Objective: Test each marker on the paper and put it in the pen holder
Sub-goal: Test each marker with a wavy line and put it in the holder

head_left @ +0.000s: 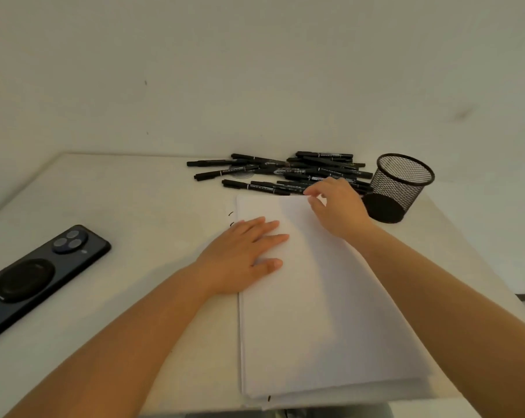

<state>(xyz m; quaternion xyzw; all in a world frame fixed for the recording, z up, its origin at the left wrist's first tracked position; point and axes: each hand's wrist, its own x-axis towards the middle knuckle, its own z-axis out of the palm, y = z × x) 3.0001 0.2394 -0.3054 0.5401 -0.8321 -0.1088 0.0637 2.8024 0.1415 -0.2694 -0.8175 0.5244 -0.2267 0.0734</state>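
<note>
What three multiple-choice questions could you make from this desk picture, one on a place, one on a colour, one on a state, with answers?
1. Where is the phone?
A. left of the paper
B. inside the holder
C. on the markers

2. What colour are the markers?
A. red
B. black
C. blue

3. What is the left hand doing?
A. gripping a marker
B. lying flat on the paper
C. lifting the holder

Answers:
1 A, it lies at the desk's left edge.
2 B, every barrel is black.
3 B, its fingers are straight on the sheet.
</note>
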